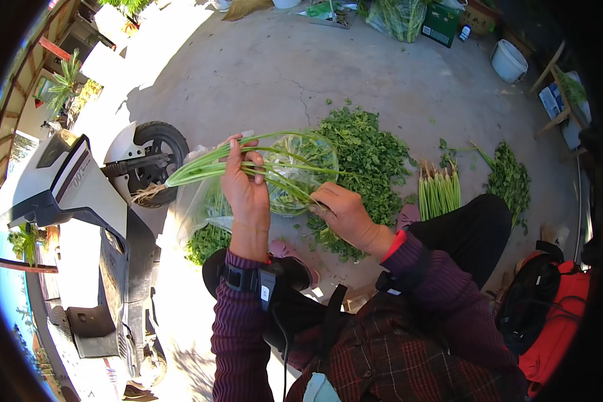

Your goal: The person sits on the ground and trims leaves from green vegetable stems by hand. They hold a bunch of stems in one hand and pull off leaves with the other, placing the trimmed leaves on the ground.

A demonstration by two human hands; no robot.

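My left hand [245, 186] is wrapped around a bunch of long green stalks [196, 173], probably celery, with its pale roots [149, 193] pointing left. At the bunch's other end, my right hand [345, 213] pinches some thin stems between thumb and fingers. Under the stalks rests a clear plastic bag [324, 148] with greens in it. A broad heap of loose green leaves [362, 143] covers the concrete just beyond my right hand. Beside my right knee stands a bundle of trimmed stalks [439, 190], roots facing away from me. Farther right lies a leafy bunch [507, 176].
A white scooter [93, 176] is parked at my left, its front wheel [158, 158] near the bunch. More greens [208, 243] lie below my left wrist. A white bucket [510, 61], a green box [439, 25] and a wooden-framed seat [555, 118] stand farther off. A red bag [558, 321] is at right.
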